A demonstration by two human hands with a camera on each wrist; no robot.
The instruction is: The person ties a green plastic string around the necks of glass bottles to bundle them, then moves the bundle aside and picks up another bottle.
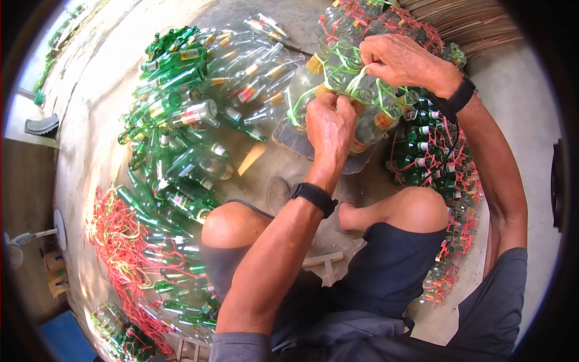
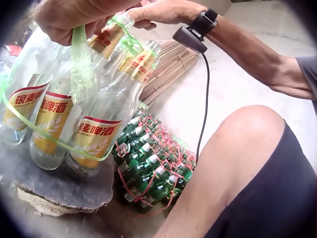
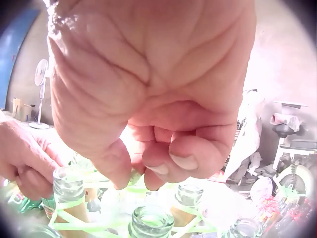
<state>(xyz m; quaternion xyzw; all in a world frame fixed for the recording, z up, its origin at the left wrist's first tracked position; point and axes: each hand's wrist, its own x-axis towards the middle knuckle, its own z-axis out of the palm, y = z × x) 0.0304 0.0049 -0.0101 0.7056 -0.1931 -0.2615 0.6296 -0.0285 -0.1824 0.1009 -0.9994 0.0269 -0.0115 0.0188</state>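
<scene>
Clear bottles with yellow labels [image 1: 368,130] [image 2: 94,134] stand bunched on a dark slab [image 1: 289,142] [image 2: 74,191], with green strap [image 1: 354,82] [image 2: 81,64] wound round their bodies and necks. The left hand [image 1: 332,127] [image 2: 74,20] [image 3: 29,158] pinches strap at the near side of the bottle tops, a flat length hanging below its fingers. Just above the necks, the right hand [image 1: 407,63] [image 2: 161,12] [image 3: 153,99] has its fingers curled, and thumb and fingertips pinch green strap over the bottle mouths [image 3: 151,220].
Loose green bottles [image 1: 175,108] and clear bottles lie heaped at the left, beside a tangle of red strap [image 1: 120,247]. Green bottles bound with red strap [image 1: 422,148] [image 2: 148,168] stand at the right. A bundle of thin sticks [image 1: 464,24] lies behind. The person's knees [image 1: 416,211] are close below.
</scene>
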